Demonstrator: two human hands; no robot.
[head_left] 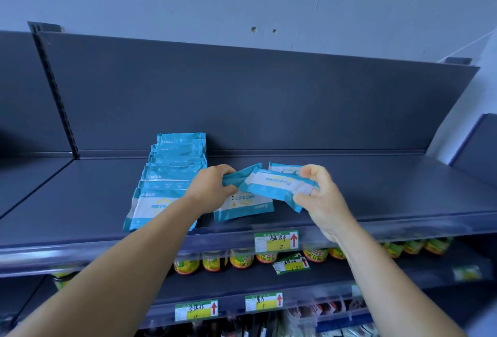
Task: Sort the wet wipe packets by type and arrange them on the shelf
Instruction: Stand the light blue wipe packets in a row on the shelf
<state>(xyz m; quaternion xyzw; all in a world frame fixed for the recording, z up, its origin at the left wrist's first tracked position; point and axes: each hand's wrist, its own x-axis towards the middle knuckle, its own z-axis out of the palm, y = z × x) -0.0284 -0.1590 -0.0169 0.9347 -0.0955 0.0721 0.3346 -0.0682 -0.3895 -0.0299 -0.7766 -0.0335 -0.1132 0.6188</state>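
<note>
Both hands pinch packets above the shelf (pixel 376 196): left hand (pixel 212 186) grasps a teal packet (pixel 236 176), right hand (pixel 320 191) apparently several white-faced packets (pixel 277 184), overlapping.

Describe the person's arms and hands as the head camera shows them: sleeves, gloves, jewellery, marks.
Both forearms are bare up to the bottom edge of the picture; no sleeve shows. The left hand and right hand wear no gloves. No rings, watch or bracelets are visible on the fingers or wrists, and no markings show.
</note>
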